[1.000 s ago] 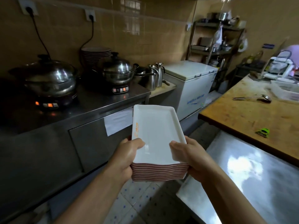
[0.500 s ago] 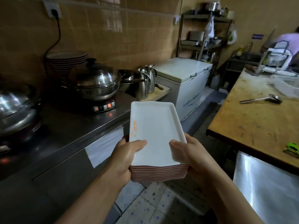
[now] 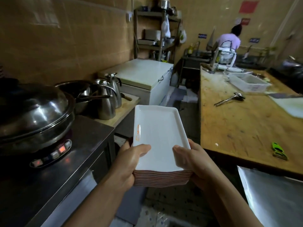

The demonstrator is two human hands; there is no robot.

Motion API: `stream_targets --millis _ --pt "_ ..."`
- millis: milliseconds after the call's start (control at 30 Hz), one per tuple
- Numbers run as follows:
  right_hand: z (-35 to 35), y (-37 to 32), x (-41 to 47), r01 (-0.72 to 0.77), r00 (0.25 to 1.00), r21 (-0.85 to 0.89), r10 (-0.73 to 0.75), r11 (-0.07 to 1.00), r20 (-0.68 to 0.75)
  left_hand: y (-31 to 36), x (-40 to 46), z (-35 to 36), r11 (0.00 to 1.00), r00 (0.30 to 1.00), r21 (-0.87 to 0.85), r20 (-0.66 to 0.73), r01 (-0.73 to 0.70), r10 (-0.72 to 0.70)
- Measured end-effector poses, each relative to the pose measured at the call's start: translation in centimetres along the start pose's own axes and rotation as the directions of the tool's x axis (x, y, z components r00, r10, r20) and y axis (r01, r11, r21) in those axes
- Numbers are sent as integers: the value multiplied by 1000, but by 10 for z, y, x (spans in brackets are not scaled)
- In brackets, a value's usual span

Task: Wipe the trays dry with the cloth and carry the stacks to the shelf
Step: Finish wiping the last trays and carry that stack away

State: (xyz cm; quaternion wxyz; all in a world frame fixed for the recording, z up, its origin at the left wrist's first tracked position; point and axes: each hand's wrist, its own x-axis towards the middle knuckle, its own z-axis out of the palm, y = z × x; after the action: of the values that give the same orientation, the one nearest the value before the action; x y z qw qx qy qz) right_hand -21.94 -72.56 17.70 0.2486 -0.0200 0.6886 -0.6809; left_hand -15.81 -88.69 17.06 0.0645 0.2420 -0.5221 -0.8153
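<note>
Head view: left hand, right hand grip tray stack, thumbs on top.

Commercial kitchen: lidded steel pot on induction burner left of fingers, steel jugs, chest freezer, wooden prep desk right.

Both forearms reach forward from bottom edge, converging at centre. Left hand grips near-left corner of tray stack, thumb on top rim, fingers beneath. Right hand grips near-right corner likewise, thumb across top rim. Wrists level, bare.
</note>
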Motion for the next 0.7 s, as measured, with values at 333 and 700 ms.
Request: stream_targets --millis 333,700 --pt "-46 -38 164 34 989 28 -29 999 -143 28 187 62 996 983 71 175 46 -58" --pt "-110 -128 372 92 979 -19 -94 996 -182 91 395 160 993 978 115 202 22 -45"
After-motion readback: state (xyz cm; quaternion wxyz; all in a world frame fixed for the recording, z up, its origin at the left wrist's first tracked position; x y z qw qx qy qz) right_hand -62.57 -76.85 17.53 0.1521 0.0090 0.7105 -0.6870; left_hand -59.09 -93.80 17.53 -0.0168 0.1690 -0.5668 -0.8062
